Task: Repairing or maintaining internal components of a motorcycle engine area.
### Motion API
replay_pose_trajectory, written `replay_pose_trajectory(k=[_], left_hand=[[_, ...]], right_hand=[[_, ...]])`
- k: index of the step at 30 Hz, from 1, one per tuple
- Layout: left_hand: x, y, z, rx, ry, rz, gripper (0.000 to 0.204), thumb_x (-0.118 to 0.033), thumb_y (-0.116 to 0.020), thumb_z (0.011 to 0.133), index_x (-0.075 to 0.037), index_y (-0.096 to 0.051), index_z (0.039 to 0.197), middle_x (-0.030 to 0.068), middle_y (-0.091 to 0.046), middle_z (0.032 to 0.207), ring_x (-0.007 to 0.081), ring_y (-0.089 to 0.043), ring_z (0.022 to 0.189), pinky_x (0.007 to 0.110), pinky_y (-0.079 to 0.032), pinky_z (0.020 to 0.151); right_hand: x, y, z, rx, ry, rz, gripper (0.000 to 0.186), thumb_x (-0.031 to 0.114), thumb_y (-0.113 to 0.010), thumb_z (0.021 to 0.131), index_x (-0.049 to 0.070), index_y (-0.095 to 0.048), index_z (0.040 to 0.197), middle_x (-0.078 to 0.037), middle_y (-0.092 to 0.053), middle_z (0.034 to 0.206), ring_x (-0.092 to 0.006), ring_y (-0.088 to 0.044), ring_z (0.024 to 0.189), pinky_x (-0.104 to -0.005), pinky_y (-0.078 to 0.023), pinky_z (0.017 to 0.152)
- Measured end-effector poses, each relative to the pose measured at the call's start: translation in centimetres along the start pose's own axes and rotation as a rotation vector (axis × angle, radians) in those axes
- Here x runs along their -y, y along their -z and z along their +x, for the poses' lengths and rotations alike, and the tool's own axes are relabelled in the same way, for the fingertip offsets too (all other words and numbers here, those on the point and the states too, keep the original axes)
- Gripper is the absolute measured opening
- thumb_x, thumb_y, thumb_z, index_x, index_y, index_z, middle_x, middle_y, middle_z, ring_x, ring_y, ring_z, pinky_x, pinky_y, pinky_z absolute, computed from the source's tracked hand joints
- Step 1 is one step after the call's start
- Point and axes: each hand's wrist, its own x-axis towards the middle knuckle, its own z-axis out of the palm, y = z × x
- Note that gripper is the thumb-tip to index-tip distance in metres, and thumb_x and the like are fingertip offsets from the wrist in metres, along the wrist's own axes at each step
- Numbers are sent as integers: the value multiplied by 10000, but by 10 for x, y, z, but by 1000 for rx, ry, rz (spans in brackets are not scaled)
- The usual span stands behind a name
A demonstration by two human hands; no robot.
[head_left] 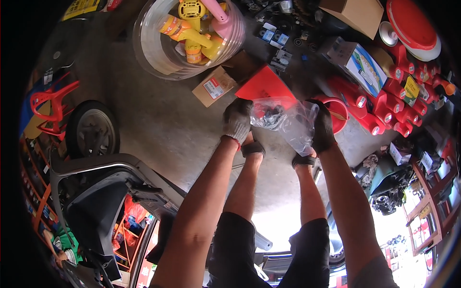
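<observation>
At the lower left of the frame stands the dark scooter body (103,201), with its wheel (92,130) just above it, and the bare concrete floor (158,120) spreads through the middle. At the top centre a clear round tub (149,53) holds yellow bottles, and red bottles (384,103) crowd the upper right. Just above centre you hold a clear plastic bag (293,127) over the floor, stretched between both gloved hands. Your left hand (237,120) has its fingers clenched on the bag's left edge; your right hand (322,126) grips the right edge. Small dark metal parts (272,117) sit inside near the left hand, so judging from this nothing has come out yet, and whether the mouth is open you cannot tell.
</observation>
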Motion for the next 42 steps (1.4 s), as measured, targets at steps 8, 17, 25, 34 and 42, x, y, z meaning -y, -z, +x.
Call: replay_pose_trajectory(k=[8,17,25,34,42], left_hand=[[30,-15,7,-62,286,-365,335,-304,-519,960,3,-631,884,192,-657,838,348,-634,809,393,-475,729],[-9,6,1,-58,618,-756,307,-342,-554,939,-53,-597,1034,44,-595,935,184,-581,871,378,-489,749],[-9,5,2,-47,606,-833,260,-322,-581,898,-70,-595,958,24,-584,855,141,-581,754,307,-480,611],[-21,12,20,-43,562,-683,342,-374,-569,905,-36,-624,906,26,-588,807,132,-562,724,302,-454,613],[11,1,46,-21,510,-543,343,-355,-542,946,-47,-613,1079,54,-634,960,141,-619,825,304,-515,699]], right_hand=[[40,-8,-61,-252,40,-195,293,244,-491,959,38,-587,1144,-51,-594,1063,-156,-586,928,-304,-493,800],[3,-16,-135,133,-292,-190,218,87,-522,921,-20,-620,1083,-103,-684,955,-144,-657,795,-253,-526,685],[2,-69,-119,-133,26,-742,431,190,-671,844,-34,-537,1186,-141,-635,904,-239,-633,830,-328,-492,750],[6,-55,-25,72,332,-292,171,99,-565,908,-20,-652,994,-133,-643,1015,-199,-625,900,-307,-484,825],[23,-50,21,225,125,-44,186,-75,-493,867,-64,-650,967,-171,-664,1053,-247,-667,979,-363,-546,809]])
